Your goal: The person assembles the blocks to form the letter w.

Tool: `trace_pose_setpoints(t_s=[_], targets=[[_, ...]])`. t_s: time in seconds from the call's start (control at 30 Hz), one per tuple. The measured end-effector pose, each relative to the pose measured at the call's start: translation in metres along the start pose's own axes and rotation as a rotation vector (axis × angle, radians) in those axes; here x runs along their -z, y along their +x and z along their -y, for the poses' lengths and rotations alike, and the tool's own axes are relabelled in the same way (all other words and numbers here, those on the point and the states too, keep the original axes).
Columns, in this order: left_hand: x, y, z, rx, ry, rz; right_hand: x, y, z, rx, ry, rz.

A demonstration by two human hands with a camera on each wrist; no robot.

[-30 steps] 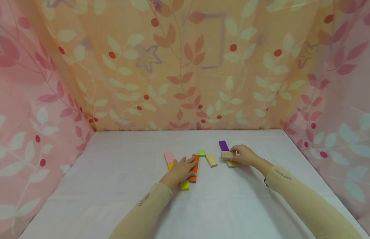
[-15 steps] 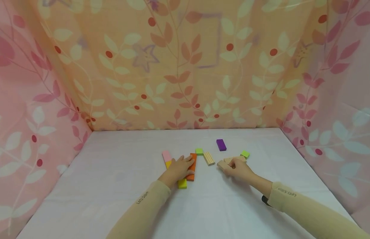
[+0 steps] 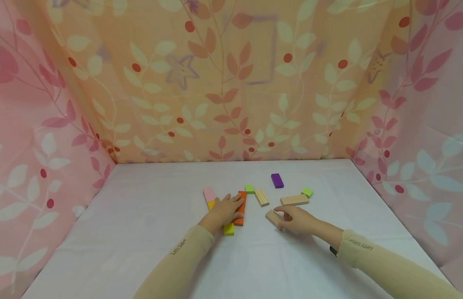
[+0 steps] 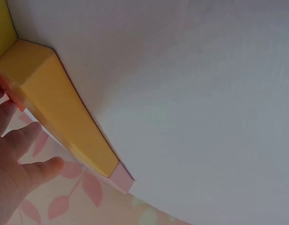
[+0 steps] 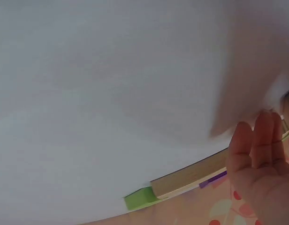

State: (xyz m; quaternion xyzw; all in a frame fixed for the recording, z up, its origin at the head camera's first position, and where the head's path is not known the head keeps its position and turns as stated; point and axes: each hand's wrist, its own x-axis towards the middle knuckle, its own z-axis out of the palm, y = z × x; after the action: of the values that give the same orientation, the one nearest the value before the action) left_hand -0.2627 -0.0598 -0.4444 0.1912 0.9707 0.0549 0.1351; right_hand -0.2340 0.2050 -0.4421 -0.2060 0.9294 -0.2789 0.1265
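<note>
Beige sleeves cover both forearms, which reach forward from the near edge over the white tabletop (image 3: 141, 232). The left hand (image 3: 224, 210) lies palm down with its fingers nearly straight, pressing flat on the orange block (image 3: 241, 207); nothing is pinched. Just to its left, a yellow block (image 3: 228, 229) runs under the hand, its far end meeting a pink block (image 3: 208, 193). In the left wrist view the yellow block (image 4: 60, 112) shows as a long bar with the pink block (image 4: 122, 178) at its end, and the hand's fingers (image 4: 27, 154) hang loosely beside it.

The right hand (image 3: 296, 219) rests low on the table, wrist bent slightly inward, index finger stretched to the left. Its fingertips and thumb close on a small plain wooden block (image 3: 272, 217), which lies flat on the table in front of the hand. A longer wooden block (image 3: 294, 200) lies just beyond the hand, apart from it, with a green block (image 3: 307, 192) at its right end. The right wrist view shows that longer block (image 5: 191, 176) edge-on with the green block (image 5: 139, 198) beside it.

Between the hands lies a ridged wooden block (image 3: 262, 197), with a small green cube (image 3: 249, 189) near its far end and a purple block (image 3: 277, 180) farther back.
</note>
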Motion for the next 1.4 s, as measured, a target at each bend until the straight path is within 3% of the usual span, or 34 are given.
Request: trace_pose_setpoints(t_s=[0.17, 0.33, 0.57, 1.4], targets=[[0.002, -0.001, -0.001, 0.005, 0.014, 0.004, 0.010, 0.000, -0.013, 0.208, -0.065, 0.114], [0.003, -0.001, -0.001, 0.005, 0.017, 0.007, 0.006, 0.004, -0.010, 0.276, -0.127, 0.075], [0.002, 0.002, -0.001, -0.006, 0.033, -0.002, -0.004, 0.012, 0.003, 0.257, -0.186, 0.058], [0.002, 0.003, -0.001, -0.004, 0.017, -0.004, 0.005, 0.030, -0.005, 0.211, -0.119, 0.085]])
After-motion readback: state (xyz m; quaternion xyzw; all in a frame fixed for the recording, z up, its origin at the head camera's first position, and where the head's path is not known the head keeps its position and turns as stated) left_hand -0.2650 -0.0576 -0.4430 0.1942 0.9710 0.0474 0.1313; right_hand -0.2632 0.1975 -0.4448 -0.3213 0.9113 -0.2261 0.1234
